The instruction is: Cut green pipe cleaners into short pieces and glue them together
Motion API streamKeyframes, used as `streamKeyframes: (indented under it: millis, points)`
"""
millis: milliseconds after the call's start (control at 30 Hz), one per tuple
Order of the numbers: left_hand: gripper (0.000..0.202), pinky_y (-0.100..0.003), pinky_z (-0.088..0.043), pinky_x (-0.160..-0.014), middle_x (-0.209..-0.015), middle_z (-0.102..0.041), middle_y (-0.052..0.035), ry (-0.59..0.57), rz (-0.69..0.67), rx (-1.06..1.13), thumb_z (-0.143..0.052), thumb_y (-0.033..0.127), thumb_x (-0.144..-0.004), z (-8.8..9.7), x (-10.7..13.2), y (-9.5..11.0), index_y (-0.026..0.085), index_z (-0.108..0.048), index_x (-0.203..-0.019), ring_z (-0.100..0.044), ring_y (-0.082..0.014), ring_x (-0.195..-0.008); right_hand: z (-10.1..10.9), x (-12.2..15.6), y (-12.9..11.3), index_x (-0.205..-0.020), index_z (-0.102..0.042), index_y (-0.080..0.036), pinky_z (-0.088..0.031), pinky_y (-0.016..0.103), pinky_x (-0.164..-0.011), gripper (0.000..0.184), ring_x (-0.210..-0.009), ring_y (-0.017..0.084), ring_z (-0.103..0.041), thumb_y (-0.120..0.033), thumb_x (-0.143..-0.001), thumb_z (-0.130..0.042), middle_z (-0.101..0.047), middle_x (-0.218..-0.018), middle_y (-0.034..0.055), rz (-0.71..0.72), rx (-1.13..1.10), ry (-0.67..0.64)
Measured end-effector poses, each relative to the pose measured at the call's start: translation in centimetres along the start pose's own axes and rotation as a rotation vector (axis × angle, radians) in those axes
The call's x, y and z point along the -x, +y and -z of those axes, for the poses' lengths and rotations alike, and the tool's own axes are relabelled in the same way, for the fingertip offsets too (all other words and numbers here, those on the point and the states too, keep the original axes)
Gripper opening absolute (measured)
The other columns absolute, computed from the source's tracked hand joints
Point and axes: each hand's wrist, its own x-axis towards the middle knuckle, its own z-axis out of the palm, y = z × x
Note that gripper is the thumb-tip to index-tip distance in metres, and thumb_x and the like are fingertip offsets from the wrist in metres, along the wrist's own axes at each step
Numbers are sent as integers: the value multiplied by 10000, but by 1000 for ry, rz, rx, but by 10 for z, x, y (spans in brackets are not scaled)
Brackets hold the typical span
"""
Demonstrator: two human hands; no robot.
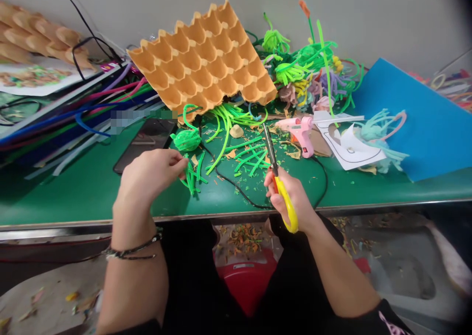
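My left hand (149,173) is closed in a pinch on a small bundle of green pipe cleaner pieces (192,177) lying on the green table (73,187). My right hand (289,197) grips yellow-handled scissors (277,178), blades closed and pointing away over cut green pieces (248,155). A green pipe cleaner ball (187,139) sits just beyond my left hand.
An orange egg tray (202,60) leans tilted at the back. A pink glue gun (300,131) with a black cord, a white paper cut-out (350,148), a blue sheet (416,119), a phone (145,143) and piles of coloured pipe cleaners (306,69) surround it. A red bin (247,281) stands below.
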Motion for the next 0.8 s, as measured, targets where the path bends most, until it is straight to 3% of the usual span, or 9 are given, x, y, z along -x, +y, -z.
streamKeyframes:
  millis: [67, 167, 233, 300, 367, 433, 600, 800]
  points:
    - [325, -253, -258, -407, -446, -560, -33, -62, 249, -359, -491, 273, -756, 1, 1, 12, 217, -625, -465, -444, -130, -371, 0, 0, 2, -850, -443, -197, -405, 259, -561, 448, -544, 94, -397, -638, -776, -424, -437, -647, -31, -6, -5, 9]
    - [424, -310, -329, -476, -663, -633, -92, -100, 344, -622, -315, 343, -846, 3, 3, 34, 218, -669, -650, -571, -232, -555, 0, 1, 4, -851, -447, -205, -407, 266, -552, 455, -513, 95, -378, -653, -770, -426, -400, -593, -49, 14, -22, 40]
    - [403, -309, -356, -503, -713, -644, -97, -42, 275, -661, -303, 378, -868, -2, 4, 48, 210, -668, -834, -596, -241, -616, 0, 1, 6, -868, -451, -213, -409, 272, -541, 457, -483, 93, -366, -659, -774, -418, -377, -567, -60, 57, -79, 93]
    - [349, -280, -372, -519, -757, -668, -74, -59, 143, -579, -341, 385, -875, -14, 4, 61, 219, -636, -962, -611, -212, -651, -1, 2, 8, -882, -456, -220, -412, 275, -530, 452, -465, 90, -369, -658, -786, -401, -376, -572, -61, 99, -164, 163]
    - [294, -253, -397, -555, -875, -682, -49, -123, -83, -451, -373, 346, -883, -31, 2, 75, 222, -622, -978, -626, -177, -736, -2, 1, 9, -883, -464, -223, -415, 278, -521, 445, -457, 89, -377, -653, -795, -391, -383, -587, -57, 117, -231, 213]
    - [273, -246, -413, -564, -941, -674, -41, -177, -193, -428, -379, 311, -891, -50, 0, 89, 217, -627, -952, -635, -175, -790, -2, 1, 9, -881, -472, -223, -417, 282, -515, 436, -450, 89, -380, -645, -800, -394, -384, -592, -55, 113, -259, 231]
    - [270, -277, -455, -539, -900, -655, -71, -236, -231, -502, -392, 290, -891, -84, -6, 112, 166, -630, -872, -653, -226, -795, 0, 3, 8, -884, -476, -223, -418, 288, -520, 418, -444, 88, -370, -628, -799, -418, -386, -588, -57, 129, -243, 227]
    - [222, -304, -499, -610, -963, -637, -100, -270, -154, -454, -394, 198, -882, -98, -10, 108, 126, -564, -1005, -647, -221, -829, 1, 6, 10, -892, -466, -228, -414, 289, -540, 410, -445, 93, -367, -624, -810, -404, -368, -548, -69, 127, -252, 207]
